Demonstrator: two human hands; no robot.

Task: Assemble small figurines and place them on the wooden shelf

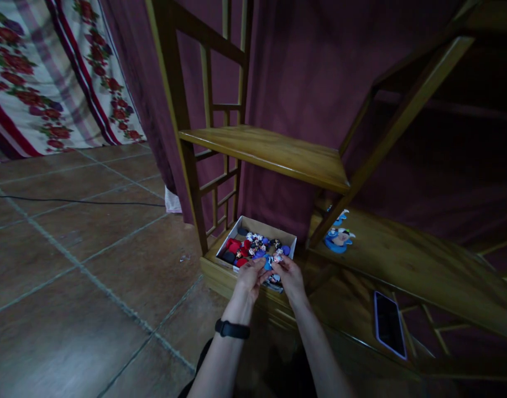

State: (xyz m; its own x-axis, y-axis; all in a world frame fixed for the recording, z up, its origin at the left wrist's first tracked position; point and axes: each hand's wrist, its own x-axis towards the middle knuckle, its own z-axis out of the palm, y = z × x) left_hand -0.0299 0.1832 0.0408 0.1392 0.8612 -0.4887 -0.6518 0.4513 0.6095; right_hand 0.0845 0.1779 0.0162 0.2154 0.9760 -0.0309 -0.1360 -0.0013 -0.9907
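Both hands meet over the near edge of a white cardboard box (pixel 265 225) on the lowest shelf. Between the fingertips of my left hand (pixel 252 275) and my right hand (pixel 289 275) is a small figurine (pixel 269 262) with a blue base. Each hand is closed on it in a pinch. Inside the box lies a jumble of small figurines (pixel 241 249) in red, blue, black and white. The fingers cover part of the held figurine and the box's near side.
Two blue-based figurines (pixel 338 239) stand on a shelf to the right. Below them lies a tablet or phone (pixel 389 323) with a purple edge. A wooden shelf board (pixel 270 150) juts out above the box. A black cable (pixel 79 200) crosses the tiled floor at left.
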